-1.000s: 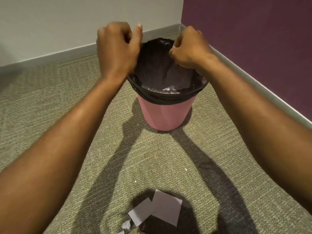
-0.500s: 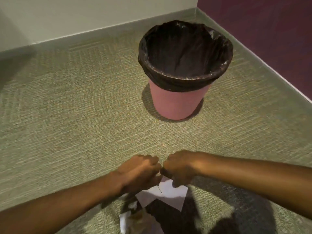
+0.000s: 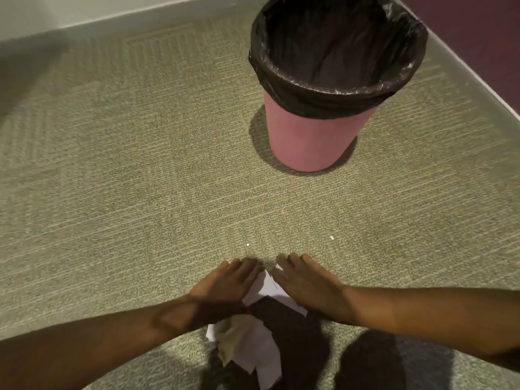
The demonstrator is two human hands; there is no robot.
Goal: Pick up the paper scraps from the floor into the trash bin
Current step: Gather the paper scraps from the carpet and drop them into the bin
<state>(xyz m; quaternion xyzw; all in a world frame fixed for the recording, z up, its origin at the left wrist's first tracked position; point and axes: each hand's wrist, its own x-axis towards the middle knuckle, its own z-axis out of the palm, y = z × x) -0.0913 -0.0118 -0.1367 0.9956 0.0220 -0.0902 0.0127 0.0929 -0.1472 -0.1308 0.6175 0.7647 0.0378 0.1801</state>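
Observation:
A pink trash bin (image 3: 312, 139) lined with a black bag (image 3: 334, 52) stands on the carpet near the room's corner. White paper scraps (image 3: 266, 285) lie on the floor at the bottom middle, with a crumpled white and beige pile (image 3: 247, 347) closer to me. My left hand (image 3: 225, 285) lies flat with straight fingers on the left side of the flat scraps. My right hand (image 3: 306, 282) lies flat on their right side. Both hands partly cover the paper.
Green-grey carpet (image 3: 126, 178) stretches around the bin. A pale wall with a baseboard (image 3: 112, 21) runs along the back, and a dark purple wall (image 3: 484, 38) closes the right side. A few tiny white specks (image 3: 247, 244) dot the carpet ahead of my hands.
My hands came down from the bin's rim to the floor. From curled over the scraps half a second ago, both have flattened with fingers straight onto the paper.

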